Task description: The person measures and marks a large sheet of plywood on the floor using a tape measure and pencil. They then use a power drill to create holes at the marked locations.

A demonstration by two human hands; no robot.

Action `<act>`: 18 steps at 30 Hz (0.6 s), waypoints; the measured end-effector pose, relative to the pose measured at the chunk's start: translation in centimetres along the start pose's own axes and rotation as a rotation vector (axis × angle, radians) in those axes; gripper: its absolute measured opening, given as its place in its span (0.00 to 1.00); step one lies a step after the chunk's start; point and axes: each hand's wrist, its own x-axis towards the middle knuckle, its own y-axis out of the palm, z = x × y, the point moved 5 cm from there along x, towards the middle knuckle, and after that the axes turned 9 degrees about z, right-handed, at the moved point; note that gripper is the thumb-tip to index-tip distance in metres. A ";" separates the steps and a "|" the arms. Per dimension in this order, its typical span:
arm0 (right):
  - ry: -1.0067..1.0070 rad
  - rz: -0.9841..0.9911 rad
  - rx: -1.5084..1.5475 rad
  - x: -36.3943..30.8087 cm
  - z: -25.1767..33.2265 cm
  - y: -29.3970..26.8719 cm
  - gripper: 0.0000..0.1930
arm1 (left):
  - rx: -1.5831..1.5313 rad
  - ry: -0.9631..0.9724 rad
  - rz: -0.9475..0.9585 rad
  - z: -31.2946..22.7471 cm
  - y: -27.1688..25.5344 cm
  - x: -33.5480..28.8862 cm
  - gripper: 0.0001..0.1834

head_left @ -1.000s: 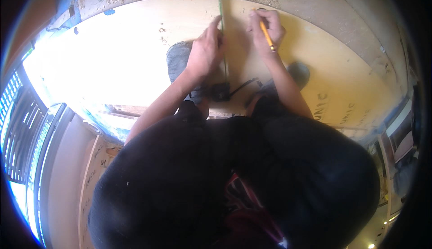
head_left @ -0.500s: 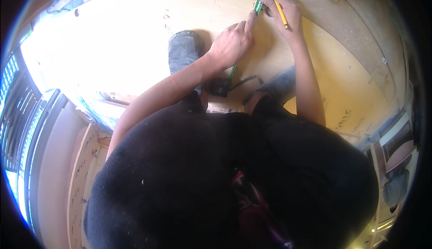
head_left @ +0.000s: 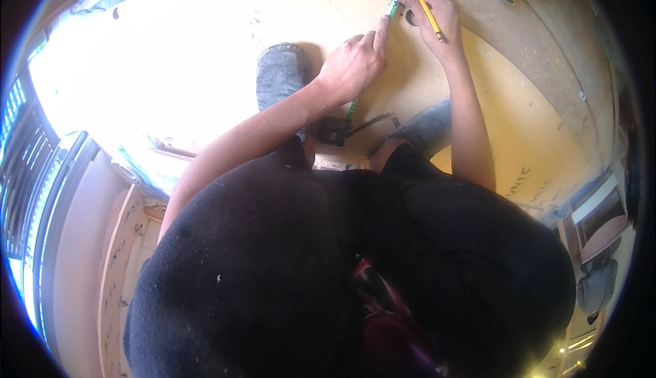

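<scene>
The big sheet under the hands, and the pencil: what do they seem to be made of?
The sheet looks like bare plywood: pale tan, matte, with sawdust lying past its edge. The pencil in the right hand seems painted wood, glossy yellow; its core cannot be seen.
</scene>
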 end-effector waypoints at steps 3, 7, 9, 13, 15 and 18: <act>0.089 0.037 0.023 0.1 0.0 0.2 0.14 | 0.000 -0.033 0.041 0.2 0.3 -0.1 0.41; 0.208 0.076 0.033 0.0 -0.5 0.2 0.14 | 0.008 -0.065 0.093 0.1 0.4 0.0 0.41; 0.201 0.073 0.028 0.0 -0.7 0.3 0.14 | 0.006 -0.054 0.083 0.1 0.4 0.1 0.41; 0.145 0.070 0.030 0.0 -1.0 0.4 0.14 | 0.041 -0.046 0.081 0.1 0.5 -0.1 0.41; 0.124 0.070 0.013 0.1 -0.8 0.3 0.14 | 0.051 -0.044 0.080 0.1 0.6 -0.1 0.41; 0.054 0.057 -0.034 0.2 -0.8 0.1 0.14 | 0.046 -0.035 0.067 0.0 0.6 0.0 0.41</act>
